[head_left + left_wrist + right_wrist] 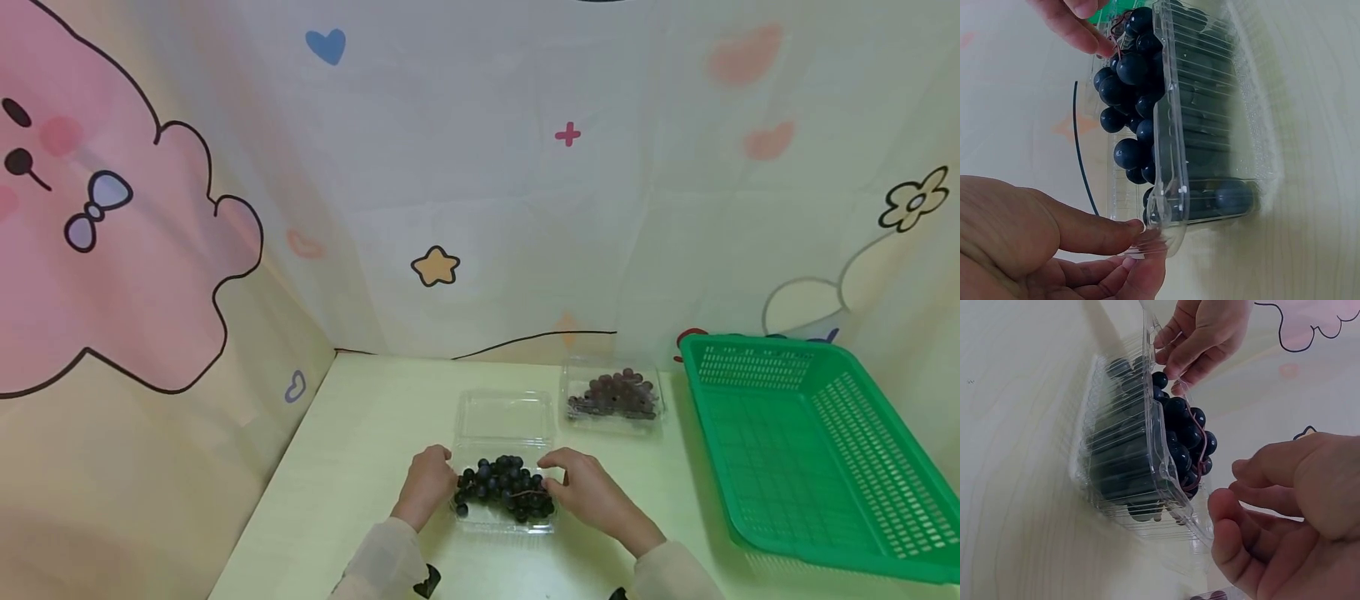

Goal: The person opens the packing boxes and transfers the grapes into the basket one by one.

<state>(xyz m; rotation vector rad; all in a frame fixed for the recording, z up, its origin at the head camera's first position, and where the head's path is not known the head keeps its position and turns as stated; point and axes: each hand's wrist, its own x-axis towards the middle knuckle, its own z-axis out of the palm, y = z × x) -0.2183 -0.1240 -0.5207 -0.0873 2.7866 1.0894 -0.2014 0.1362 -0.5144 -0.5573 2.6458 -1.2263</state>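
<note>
A bunch of dark grapes (501, 482) with a thin reddish stem fills a clear plastic box (495, 527), whose lid (504, 417) lies folded back behind it. My left hand (429, 485) is at the box's left end. In the left wrist view, its thumb (1107, 236) and a finger pinch the box's corner rim. At the other end, my right hand (591, 492) has its thumb and fingers bent and spread apart beside the grapes. Nothing shows between them in the right wrist view, where the fingertips (1224, 501) come close to the rim; whether they touch it, I cannot tell.
Behind and right stands a second clear box (576, 423) holding reddish grapes (621, 392). A large green plastic basket (780, 467) takes up the table's right side. The pale table (360, 433) meets a printed cloth (495, 208) at the back.
</note>
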